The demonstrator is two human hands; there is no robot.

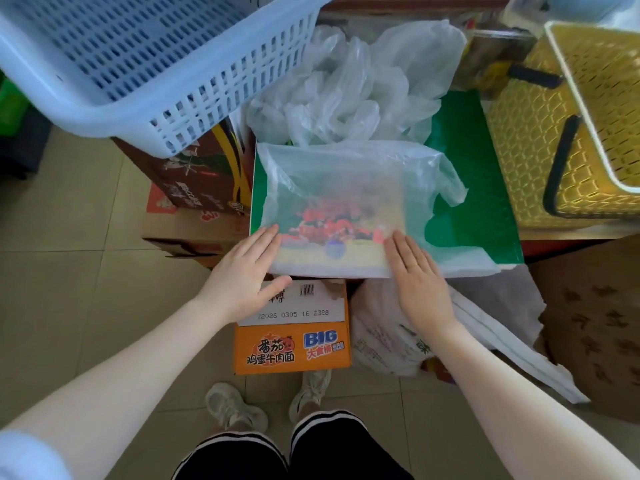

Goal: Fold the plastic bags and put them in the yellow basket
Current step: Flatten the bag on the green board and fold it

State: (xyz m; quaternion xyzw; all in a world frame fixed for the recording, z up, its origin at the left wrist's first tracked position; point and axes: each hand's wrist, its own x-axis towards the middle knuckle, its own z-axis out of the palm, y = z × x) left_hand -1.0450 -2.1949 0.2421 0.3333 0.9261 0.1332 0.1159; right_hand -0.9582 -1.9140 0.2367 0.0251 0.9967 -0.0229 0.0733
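- The plastic bag point(346, 188) I'm working on lies spread on the green box top point(485, 209), its near edge level with the box's front edge and its handles trailing off to the right.
- Behind it sits a crumpled heap of more bags point(346, 84), not yet folded.
- My left hand point(242, 271) lies flat at the bag's near-left corner, fingers straight and together, thumb stretched out over the orange noodle carton point(292, 344) below. It grips nothing; it only presses.
- My right hand point(415, 275) lies flat at the near edge further right, fingers straight and pointing away from me, palm down on the film. It too pinches nothing.
- I judge the step in hand to be smoothing the bag flat before the first fold.
- To do it well I would sweep both palms outward and away so the trapped air leaves, then square up the handle end before creasing; thin film of this kind slips and springs back, so one hand should stay down as an anchor.
- Both forearms reach in from below, wrists level and roughly parallel.
- The yellow basket point(540, 147) waits at the right, just beside the green box.
- A pale blue basket point(149, 64) stands at the upper left.
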